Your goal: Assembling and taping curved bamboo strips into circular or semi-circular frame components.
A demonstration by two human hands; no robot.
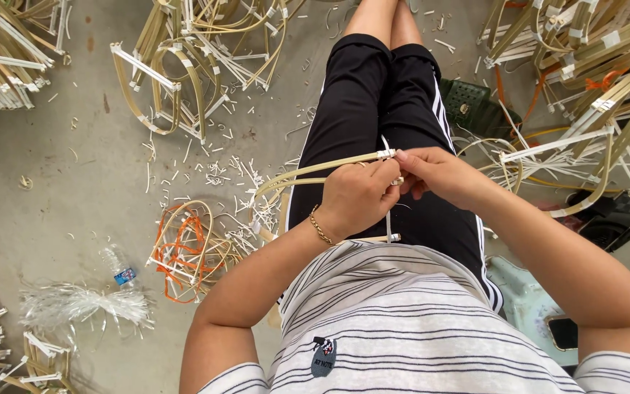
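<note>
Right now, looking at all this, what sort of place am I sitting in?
Likely a small handicraft workshop, working on a bare concrete floor. Bundles of bent bamboo strips lie piled all around, offcuts litter the floor, and your left hand and right hand hold a taped bamboo strip.

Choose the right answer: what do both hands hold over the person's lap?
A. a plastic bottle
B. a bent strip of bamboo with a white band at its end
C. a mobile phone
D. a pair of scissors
B: the left hand and the right hand meet on a pale bent bamboo strip whose end is wrapped in a white band, held above the black trousers.
</note>
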